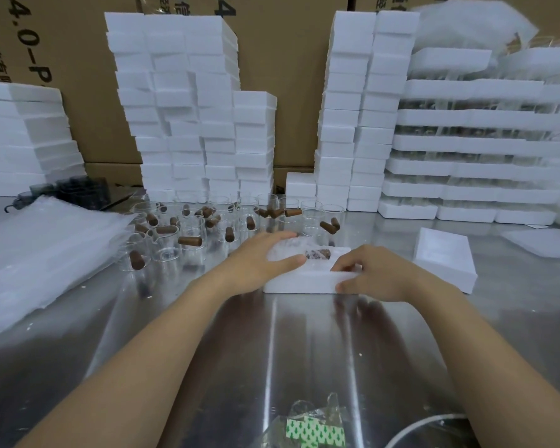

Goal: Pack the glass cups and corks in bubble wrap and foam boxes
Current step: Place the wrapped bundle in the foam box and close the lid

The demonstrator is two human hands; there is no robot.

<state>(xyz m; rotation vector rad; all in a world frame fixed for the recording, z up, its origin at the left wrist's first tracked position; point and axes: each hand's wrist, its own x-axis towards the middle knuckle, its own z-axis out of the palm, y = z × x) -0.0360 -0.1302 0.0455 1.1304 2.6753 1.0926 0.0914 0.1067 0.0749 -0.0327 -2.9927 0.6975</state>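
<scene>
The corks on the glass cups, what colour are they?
The corks are brown; the head view shows it best.

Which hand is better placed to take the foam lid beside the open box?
Right: the right hand holds the box edge beside the lid; the left hand covers the wrapped cup, farther away.

"4.0-p" on left cardboard carton (pixel 78 53)

One left hand (pixel 262 257), one right hand (pixel 375 273), one open foam box (pixel 301 284), one wrapped cork (pixel 319 254), one loose foam piece (pixel 443 257).
</scene>
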